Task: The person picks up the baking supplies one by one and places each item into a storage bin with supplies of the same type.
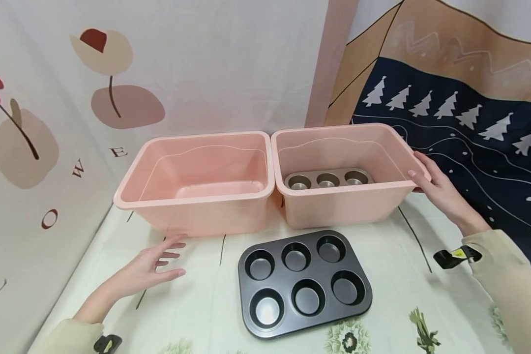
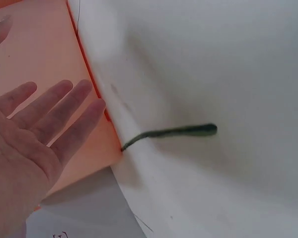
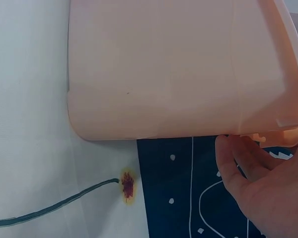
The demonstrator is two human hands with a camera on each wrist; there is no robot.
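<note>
Two pink plastic bins stand side by side on the table. Thumb over the rim and fingers beneath it, my right hand [image 1: 444,189] grips the right end of the right bin [image 1: 336,204]. A champagne-coloured muffin pan [image 1: 307,176] lies inside that bin, its lower part hidden by the front wall. My left hand [image 1: 152,268], fingers spread and holding nothing, hovers by the front of the left bin [image 1: 203,214]. In the left wrist view the left hand's fingers [image 2: 59,114] look straight and loose. A dark six-cup muffin pan [image 1: 303,263] lies in front of the bins.
A pale tablecloth [image 1: 194,309] with printed flowers covers the table. Behind the bins hangs a light printed curtain [image 1: 230,64]; at the right is a dark blue cloth with white trees [image 1: 469,142]. Both sleeves carry black wrist straps.
</note>
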